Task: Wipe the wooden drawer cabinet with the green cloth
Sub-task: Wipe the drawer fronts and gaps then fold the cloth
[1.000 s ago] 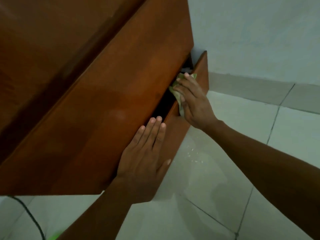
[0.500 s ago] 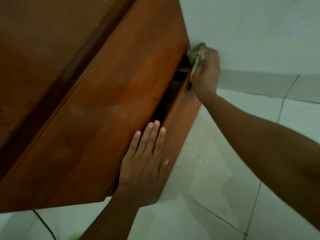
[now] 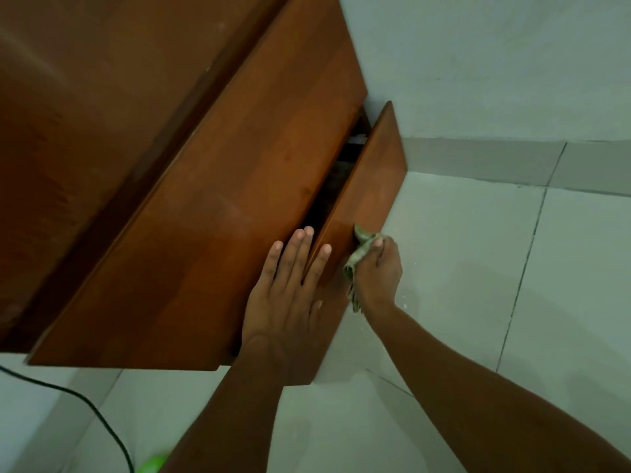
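The green cloth [image 3: 359, 259] is bunched up in the right hand [image 3: 379, 273]. It is pushed on the front of the lower drawer [image 3: 374, 186], near the drawer's top edge. The cloth looks soft, thin & light, so it will squash to any shape & won't hurt the wood. It prob slides easy on the smooth face. It could slip out of a loose hold, so a full fistful w/ a bit poking out is the best way to hold it.

The wooden drawer cabinet [image 3: 205, 216] looks hard, stiff & prob heavy. The lower drawer is pulled out a little, w/ a dark gap above it, & it might slide if pushed hard.

The right hand has its fingers & thumb curled tight round the cloth. Its arm reaches in from the low right, almost straight. The left hand [image 3: 286, 291] lies flat on the drawer front above, fingers straight & a bit spread, holding nothing. Its fingertips reach the gap & one lies on the lower drawer's top edge. I think it keeps things steady.

Around are a pale tiled floor [image 3: 478, 268], a pale wall [image 3: 478, 63] & a black cable [image 3: 85, 407] at the low left.
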The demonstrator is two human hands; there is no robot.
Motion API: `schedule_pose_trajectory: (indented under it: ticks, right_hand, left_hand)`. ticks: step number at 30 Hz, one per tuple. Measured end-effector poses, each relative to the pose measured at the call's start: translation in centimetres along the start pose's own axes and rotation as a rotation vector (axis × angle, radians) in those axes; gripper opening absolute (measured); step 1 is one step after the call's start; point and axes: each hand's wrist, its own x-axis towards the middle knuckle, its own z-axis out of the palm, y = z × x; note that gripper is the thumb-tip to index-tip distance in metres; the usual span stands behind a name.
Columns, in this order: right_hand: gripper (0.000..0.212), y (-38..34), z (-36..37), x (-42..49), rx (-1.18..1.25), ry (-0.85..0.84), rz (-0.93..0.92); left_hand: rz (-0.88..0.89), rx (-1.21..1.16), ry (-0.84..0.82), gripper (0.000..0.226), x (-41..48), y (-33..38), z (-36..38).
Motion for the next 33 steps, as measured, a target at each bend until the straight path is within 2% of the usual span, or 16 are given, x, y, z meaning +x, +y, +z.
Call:
schedule_pose_trajectory:
  ticks: [6, 9, 13, 17, 23, 28, 33]
  right_hand:
    - [0.025, 1.3, 0.1, -3.7, 0.035, -0.035, 0.027]
    - [0.024, 1.0, 0.5, -5.8, 0.09, -0.062, -0.015]
    - [0.033, 0.5, 2.8, -10.8, 0.188, -0.144, -0.211]
    - [0.053, 1.3, 5.9, -16.8, 0.088, -0.376, -0.419]
    - [0.063, 3.1, 7.8, -11.5, -0.056, -0.306, -0.67]
    - [0.061, 1.7, 9.3, 0.6, 0.01, -0.119, -0.547]
    - [0.06, -0.9, 8.8, 13.5, -0.02, -0.093, -0.205]
  left_hand:
    - [-0.024, 0.199, -0.117, 0.079, 0.6, -1.3, -0.8]
    - [-0.009, 0.24, -0.104, 0.076, 0.7, -2.9, -2.0]
    - [0.036, 0.373, -0.063, 0.074, 0.9, -6.1, -4.8]
    - [0.068, 0.509, -0.098, 0.072, 1.9, -8.3, -7.2]
    - [0.162, 0.574, -0.108, 0.071, 2.3, -9.1, -7.5]
    - [0.198, 0.579, -0.107, 0.071, 2.2, -9.1, -7.2]
    - [0.212, 0.576, -0.12, 0.072, 2.5, -8.9, -7.3]
